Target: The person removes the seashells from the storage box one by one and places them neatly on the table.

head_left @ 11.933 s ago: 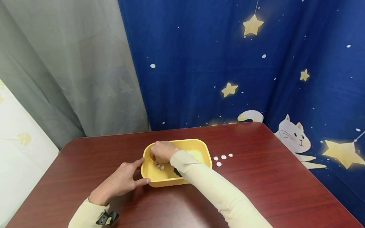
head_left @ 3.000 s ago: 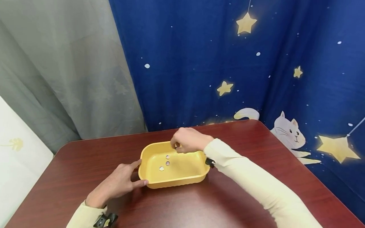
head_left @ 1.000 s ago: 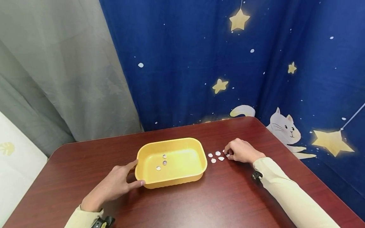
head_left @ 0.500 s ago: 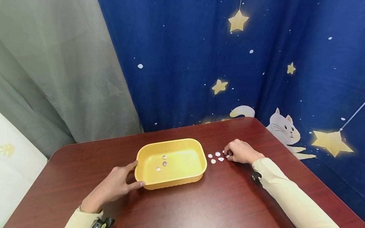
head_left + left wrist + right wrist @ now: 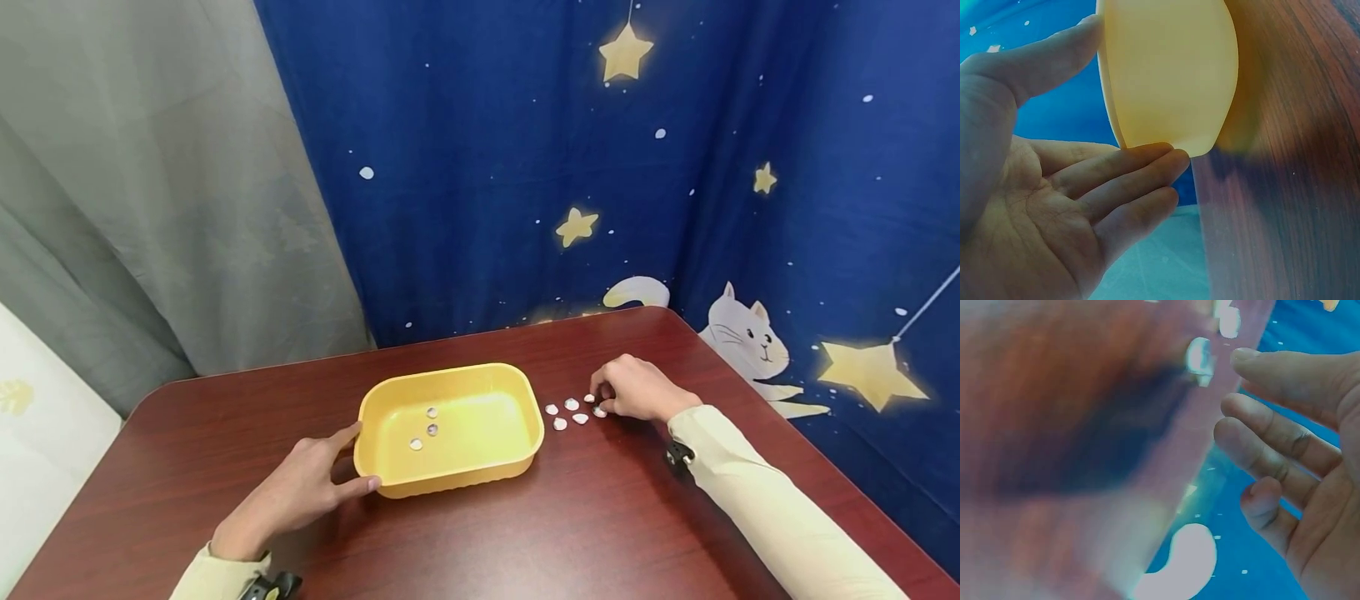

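Note:
A yellow plastic basin (image 5: 450,479) stands on the table, with three small shiny gem-like pieces (image 5: 432,430) in its left half. My left hand (image 5: 300,483) rests against the basin's left end, thumb at the near corner. In the left wrist view its fingers (image 5: 1129,181) lie nearly straight along the yellow wall. To the right of the basin, several similar whitish, glassy pieces (image 5: 572,404) lie in two loose rows. My right hand (image 5: 637,388) hovers over the rightmost piece (image 5: 599,412). The right wrist view shows thumb and fingers (image 5: 1260,444) apart, holding nothing.
The dark red table (image 5: 525,542) has rounded far corners. Behind it hang a grey curtain (image 5: 165,167) and a blue one (image 5: 480,167) with stars and a cat. Each wrist wears a black strap (image 5: 678,454).
My right hand has come from over the basin to the right, set a glassy piece in the row, and just let go, lifting slightly. My left hand has stayed at the basin's end.

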